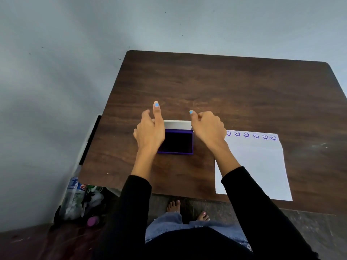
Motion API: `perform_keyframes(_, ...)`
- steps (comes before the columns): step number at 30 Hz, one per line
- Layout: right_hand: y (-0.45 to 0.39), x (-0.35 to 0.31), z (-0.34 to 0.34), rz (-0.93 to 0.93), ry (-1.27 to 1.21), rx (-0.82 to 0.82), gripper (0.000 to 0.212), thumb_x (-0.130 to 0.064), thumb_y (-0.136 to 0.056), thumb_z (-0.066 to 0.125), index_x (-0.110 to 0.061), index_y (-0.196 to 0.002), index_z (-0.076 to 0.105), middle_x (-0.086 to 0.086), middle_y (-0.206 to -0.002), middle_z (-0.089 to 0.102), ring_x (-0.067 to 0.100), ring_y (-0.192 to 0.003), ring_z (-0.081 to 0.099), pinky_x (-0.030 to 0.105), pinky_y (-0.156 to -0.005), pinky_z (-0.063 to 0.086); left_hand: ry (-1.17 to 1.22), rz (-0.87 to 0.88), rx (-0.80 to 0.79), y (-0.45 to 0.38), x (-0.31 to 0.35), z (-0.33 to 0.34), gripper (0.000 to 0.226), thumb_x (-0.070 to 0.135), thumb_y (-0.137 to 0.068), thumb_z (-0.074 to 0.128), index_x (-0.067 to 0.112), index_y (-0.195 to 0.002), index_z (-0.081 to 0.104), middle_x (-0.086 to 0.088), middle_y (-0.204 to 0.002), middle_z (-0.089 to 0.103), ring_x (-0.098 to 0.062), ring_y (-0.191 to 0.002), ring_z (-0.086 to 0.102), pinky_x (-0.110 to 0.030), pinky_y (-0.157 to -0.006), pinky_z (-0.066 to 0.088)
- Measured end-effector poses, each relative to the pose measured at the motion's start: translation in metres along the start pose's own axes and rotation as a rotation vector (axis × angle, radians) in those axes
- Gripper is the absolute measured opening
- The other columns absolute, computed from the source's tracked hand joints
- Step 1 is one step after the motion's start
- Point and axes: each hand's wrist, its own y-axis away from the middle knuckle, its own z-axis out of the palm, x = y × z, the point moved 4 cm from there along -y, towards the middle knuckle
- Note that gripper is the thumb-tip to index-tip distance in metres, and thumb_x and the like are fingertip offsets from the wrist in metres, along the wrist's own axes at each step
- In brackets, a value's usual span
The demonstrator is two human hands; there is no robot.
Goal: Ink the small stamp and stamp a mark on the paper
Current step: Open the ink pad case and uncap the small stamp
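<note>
Black sleeves and my jeans fill the bottom of the view, with my bare feet on the floor below the table (225, 87). That dark wooden top is the biggest thing before me, and most of it is bare. On its right side lies the paper (262, 166), a row of purple smiley marks already along its far edge, my right forearm crossing its near corner. Left of the paper sits the ink pad (177, 140), its dark purple bed exposed and its white lid (177, 124) standing up at the back.

Both hands flank that lid. Left hand (149, 132) is loosely spread, one finger pointing away, touching the lid's left end. Right hand (208, 128) is curled at the lid's right end; whether it hides the small stamp I cannot tell, since no stamp shows anywhere.

I judge the lid should go fully back so it won't drop onto the pad. After that, press the stamp flat, then aim below the existing row.

Bottles and bags crowd the floor at left, clear of my work.
</note>
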Motion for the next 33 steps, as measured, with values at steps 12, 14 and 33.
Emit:
perform_keyframes(12,-0.052,-0.004,0.020,0.039,-0.018,-0.059,0.039,-0.037,-0.096,0.034,-0.010,-0.087,0.061,0.016,-0.105,0.067,0.039,-0.105,0.056,0.045,-0.099,0.039,0.163,-0.110,-0.170,-0.051,-0.012,0.046,0.066,0.061,-0.094,0.020,0.020,-0.143,0.035,-0.005,-0.146,0.043,-0.028,-0.140,0.030,-0.052,-0.118,0.011)
perform_keyframes(14,-0.056,-0.001,0.026,0.059,-0.014,-0.086,0.039,-0.035,-0.097,0.034,-0.009,-0.097,0.063,0.017,-0.109,0.066,0.038,-0.109,0.055,0.045,-0.100,0.036,0.123,-0.152,-0.201,-0.056,-0.015,0.052,0.066,0.061,-0.094,0.017,0.021,-0.144,0.032,-0.005,-0.150,0.038,-0.029,-0.143,0.023,-0.051,-0.119,0.004)
perform_keyframes(33,-0.021,0.062,0.018,-0.117,0.077,0.047,0.032,-0.022,-0.076,0.073,-0.011,-0.102,0.057,0.012,-0.107,0.059,0.029,-0.102,0.054,0.037,-0.075,0.047,-0.010,0.287,-0.279,0.013,-0.011,0.096,0.037,0.013,-0.087,0.064,0.007,-0.122,0.059,-0.006,-0.124,0.064,-0.019,-0.110,0.060,-0.035,-0.096,0.049)
